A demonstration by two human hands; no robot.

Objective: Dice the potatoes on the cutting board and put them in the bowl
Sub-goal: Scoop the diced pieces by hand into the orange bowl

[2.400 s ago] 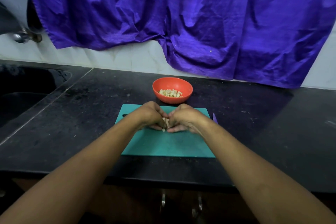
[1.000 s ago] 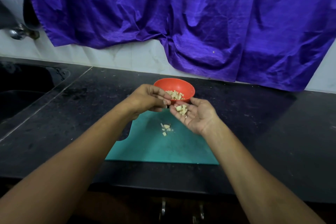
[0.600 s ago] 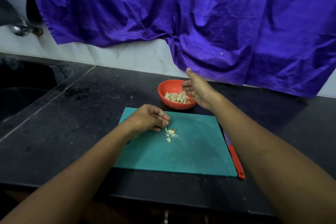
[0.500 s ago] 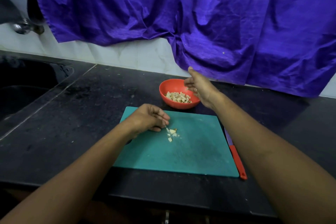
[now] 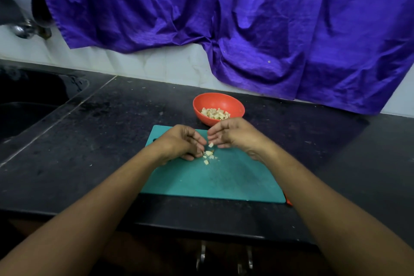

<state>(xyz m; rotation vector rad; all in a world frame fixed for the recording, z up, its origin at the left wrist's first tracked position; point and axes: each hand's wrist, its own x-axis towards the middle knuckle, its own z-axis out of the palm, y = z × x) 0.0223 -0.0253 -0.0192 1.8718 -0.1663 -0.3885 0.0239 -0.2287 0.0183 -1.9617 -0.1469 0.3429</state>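
Now small pale potato dice (image 5: 208, 154) on board (image 5: 224, 182), L hand (image 5: 179, 143) & R hand (image 5: 235, 135) half-curled beside, grip unclear.

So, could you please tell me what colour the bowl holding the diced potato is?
The bowl is orange-red, clearest in the head view.

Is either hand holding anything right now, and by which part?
Cannot tell. A potato cube sits at the fingers of the right hand, pinched or just touched; the left hand curls beside the pile.
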